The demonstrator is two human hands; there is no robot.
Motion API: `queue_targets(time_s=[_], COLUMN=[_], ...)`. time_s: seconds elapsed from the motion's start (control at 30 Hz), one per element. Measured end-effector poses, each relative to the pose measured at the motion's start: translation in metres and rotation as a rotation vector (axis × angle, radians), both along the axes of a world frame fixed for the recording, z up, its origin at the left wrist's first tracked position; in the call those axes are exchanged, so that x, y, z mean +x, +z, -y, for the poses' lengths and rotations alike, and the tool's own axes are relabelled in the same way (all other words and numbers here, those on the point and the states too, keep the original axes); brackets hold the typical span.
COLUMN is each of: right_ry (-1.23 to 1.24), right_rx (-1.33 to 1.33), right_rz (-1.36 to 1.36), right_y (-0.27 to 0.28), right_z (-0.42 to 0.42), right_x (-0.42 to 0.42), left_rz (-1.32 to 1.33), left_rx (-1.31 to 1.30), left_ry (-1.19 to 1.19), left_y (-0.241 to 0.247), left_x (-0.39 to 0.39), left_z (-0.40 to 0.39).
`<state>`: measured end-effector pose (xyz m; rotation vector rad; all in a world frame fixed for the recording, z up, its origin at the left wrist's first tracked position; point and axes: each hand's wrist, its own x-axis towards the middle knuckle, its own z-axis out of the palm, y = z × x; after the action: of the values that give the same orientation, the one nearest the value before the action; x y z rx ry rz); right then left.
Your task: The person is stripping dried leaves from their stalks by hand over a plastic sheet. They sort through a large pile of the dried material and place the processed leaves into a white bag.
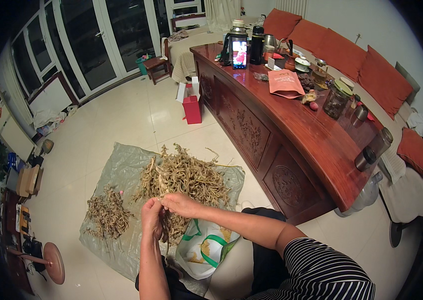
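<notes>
My left hand (pixel 151 217) and my right hand (pixel 180 204) meet at the fingertips, pinching part of a dried bean stalk (pixel 165 228) that hangs below them. The exact piece between my fingers is too small to make out. Just beyond lies a large heap of dried bean plants (pixel 192 172) with pale brown pods. A smaller pile of the same plants (pixel 109 217) rests to the left. Both lie on a crumpled grey-green plastic sheet (pixel 129 161). Close to my legs, a white bag with green handles (pixel 193 268) stands agape, with yellow beans (pixel 204 247) inside.
A carved dark-red wooden table (pixel 241 123) runs along the right, bearing a lit phone (pixel 239 54), a vacuum flask (pixel 238 28), jars and a pink pouch (pixel 285 83). A red box (pixel 192 109) sits on the tiled floor. At lower left is a round-based stand (pixel 54 263).
</notes>
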<state>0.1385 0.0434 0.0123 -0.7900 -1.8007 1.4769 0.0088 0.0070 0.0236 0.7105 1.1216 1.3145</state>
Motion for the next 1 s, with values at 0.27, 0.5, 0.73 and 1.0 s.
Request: queue_targets(time_s=[0.27,0.5,0.73,1.0], right_ry=[0.133,0.238,0.315,0.221], right_rx=[-0.014,-0.313,-0.573,-0.425], right_rz=[0.010,-0.121,-0.168,-0.046], right_y=[-0.006,0.002,0.017,0.024], right_z=[-0.012,-0.011,-0.006,0.003], right_x=[0.002,0.011,0.018,0.015], left_rz=[0.038,0.092,0.076,0.032], left_rx=[-0.032,-0.049,-0.036,-0.053], left_ry=[-0.062,-0.110,-0.134,-0.107], left_y=[0.003,0.010,0.003,0.004], left_x=[-0.004,-0.003,-0.007,-0.006], left_z=[-0.001,0.002,0.000,0.001])
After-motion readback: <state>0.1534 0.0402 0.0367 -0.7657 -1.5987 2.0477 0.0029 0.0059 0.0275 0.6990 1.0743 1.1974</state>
